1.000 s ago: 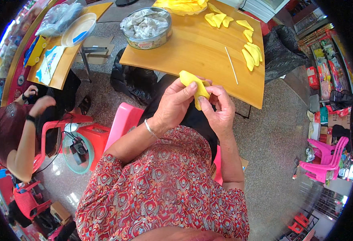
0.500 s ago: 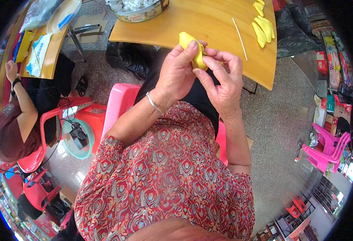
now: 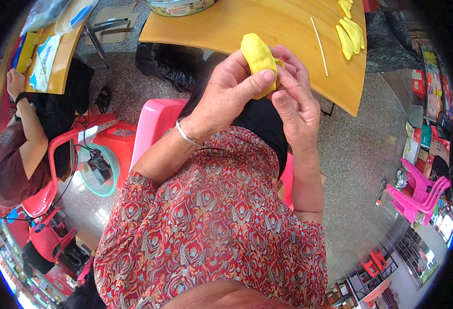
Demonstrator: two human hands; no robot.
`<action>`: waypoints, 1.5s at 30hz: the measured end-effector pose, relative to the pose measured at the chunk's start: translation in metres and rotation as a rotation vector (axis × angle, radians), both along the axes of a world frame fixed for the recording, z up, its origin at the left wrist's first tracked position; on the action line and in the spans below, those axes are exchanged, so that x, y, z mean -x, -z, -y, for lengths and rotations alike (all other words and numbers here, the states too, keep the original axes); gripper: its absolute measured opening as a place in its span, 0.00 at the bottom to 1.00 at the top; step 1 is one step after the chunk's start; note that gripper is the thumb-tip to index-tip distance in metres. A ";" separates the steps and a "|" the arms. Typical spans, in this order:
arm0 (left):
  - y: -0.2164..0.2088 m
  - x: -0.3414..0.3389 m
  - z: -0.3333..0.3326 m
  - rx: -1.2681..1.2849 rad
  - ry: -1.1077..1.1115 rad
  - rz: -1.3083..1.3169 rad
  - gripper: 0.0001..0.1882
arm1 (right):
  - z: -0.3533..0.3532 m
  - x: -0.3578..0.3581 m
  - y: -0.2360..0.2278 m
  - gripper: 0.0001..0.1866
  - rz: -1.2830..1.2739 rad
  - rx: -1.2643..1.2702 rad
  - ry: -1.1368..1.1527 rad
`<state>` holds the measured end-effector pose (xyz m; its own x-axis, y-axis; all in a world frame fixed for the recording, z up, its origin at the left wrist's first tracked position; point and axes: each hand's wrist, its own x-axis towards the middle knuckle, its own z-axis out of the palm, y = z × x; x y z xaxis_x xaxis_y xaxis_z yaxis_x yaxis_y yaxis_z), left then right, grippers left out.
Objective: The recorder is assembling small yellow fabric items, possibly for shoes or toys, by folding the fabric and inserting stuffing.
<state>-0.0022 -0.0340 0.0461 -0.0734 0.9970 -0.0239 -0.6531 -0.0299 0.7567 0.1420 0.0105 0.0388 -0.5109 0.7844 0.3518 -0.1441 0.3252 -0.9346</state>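
A soft yellow piece [image 3: 257, 54], stuffed-looking and curved like a small banana, is held up over the near edge of the table. My left hand [image 3: 231, 90] grips it, thumb pressed on its front and fingers behind. Bent fingers of my right hand [image 3: 296, 92] hold its right side, where a small yellow flap shows between the hands; the right thumb stands off a little, lower down. The far fingertips of both hands are partly hidden. Beyond my right hand, a thin pale stick [image 3: 319, 46] lies on the table, with several similar yellow pieces [image 3: 351, 37] farther right.
The wooden table [image 3: 206, 32] carries a round patterned tin [image 3: 180, 7] at its far left. A pink chair [image 3: 154, 123] is under me. To the left, another person [image 3: 23, 159] sits at a second table near a green basket [image 3: 100, 170]. A magenta chair [image 3: 417, 195] stands right.
The yellow piece has turned to show more of its broad side and shifted slightly right. My left thumb has slid down it; my right thumb has come away from its pinch.
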 end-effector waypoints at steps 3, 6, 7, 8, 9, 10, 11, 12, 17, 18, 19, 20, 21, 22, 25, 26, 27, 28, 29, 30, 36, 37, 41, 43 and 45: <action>0.002 0.003 0.005 -0.004 0.014 -0.208 0.20 | -0.006 -0.001 0.001 0.23 -0.222 0.233 -0.185; 0.004 -0.001 0.008 -0.040 -0.011 -0.332 0.17 | 0.001 -0.002 0.002 0.25 -0.346 0.398 -0.293; 0.000 -0.002 0.007 -0.036 -0.012 -0.331 0.17 | 0.005 -0.003 0.003 0.26 -0.377 0.460 -0.308; -0.009 -0.003 0.005 -0.023 0.010 -0.269 0.18 | 0.008 -0.003 0.005 0.26 -0.376 0.464 -0.308; -0.013 -0.003 0.005 -0.010 0.032 -0.207 0.19 | 0.011 -0.004 0.008 0.26 -0.418 0.550 -0.311; -0.010 -0.003 0.005 -0.008 0.030 -0.207 0.19 | 0.013 -0.003 0.009 0.26 -0.462 0.635 -0.314; -0.006 -0.004 0.006 -0.036 0.001 -0.304 0.18 | 0.012 -0.002 0.009 0.26 -0.462 0.637 -0.315; -0.004 -0.004 0.007 -0.064 -0.028 -0.400 0.17 | 0.011 -0.001 0.010 0.25 -0.404 0.527 -0.246; -0.005 -0.003 0.006 0.071 0.045 -0.417 0.18 | -0.003 -0.017 0.001 0.20 -0.128 0.142 -0.104; -0.004 -0.004 0.007 0.109 0.036 -0.410 0.18 | -0.004 -0.021 0.000 0.18 -0.075 0.155 0.012; -0.005 -0.006 0.007 0.111 0.043 -0.406 0.18 | -0.004 -0.024 -0.002 0.16 -0.021 0.168 0.137; -0.006 -0.007 0.007 0.126 0.076 -0.385 0.17 | -0.010 -0.023 -0.002 0.13 -0.046 0.145 0.231; -0.006 -0.008 0.007 0.141 0.109 -0.363 0.17 | -0.012 -0.024 -0.004 0.13 -0.042 0.148 0.237; -0.004 -0.010 0.008 0.145 0.115 -0.359 0.17 | -0.013 -0.020 -0.011 0.12 -0.064 0.237 0.192; 0.001 -0.011 0.012 0.154 0.236 -0.511 0.17 | -0.021 -0.012 -0.018 0.10 -0.097 0.390 0.094; 0.004 -0.011 0.012 0.135 0.245 -0.595 0.18 | -0.025 -0.012 -0.015 0.10 -0.014 0.361 0.033; 0.006 -0.011 0.013 0.116 0.253 -0.680 0.18 | -0.027 -0.012 -0.013 0.10 0.068 0.332 -0.028; 0.005 -0.011 0.013 0.119 0.255 -0.677 0.18 | -0.024 -0.010 -0.011 0.08 0.026 0.377 0.014; 0.003 -0.010 0.013 0.142 0.276 -0.671 0.18 | -0.022 -0.009 -0.009 0.08 0.028 0.381 0.015; 0.002 -0.010 0.012 0.165 0.297 -0.665 0.19 | -0.021 -0.009 -0.008 0.07 -0.004 0.388 0.069; 0.005 -0.014 0.014 0.079 0.180 -0.640 0.20 | -0.016 -0.001 0.000 0.07 -0.227 0.739 0.150; 0.004 -0.013 0.014 0.080 0.185 -0.637 0.20 | -0.015 0.000 0.002 0.08 -0.273 0.768 0.165; -0.007 -0.006 0.017 0.236 0.375 -0.461 0.20 | -0.031 -0.006 0.019 0.09 -0.279 0.735 0.273; -0.007 -0.005 0.018 0.326 0.460 -0.315 0.20 | -0.042 -0.010 0.017 0.12 -0.194 0.464 0.272; 0.000 -0.002 0.017 0.285 0.308 -0.239 0.20 | -0.035 -0.016 0.011 0.14 -0.056 0.439 0.217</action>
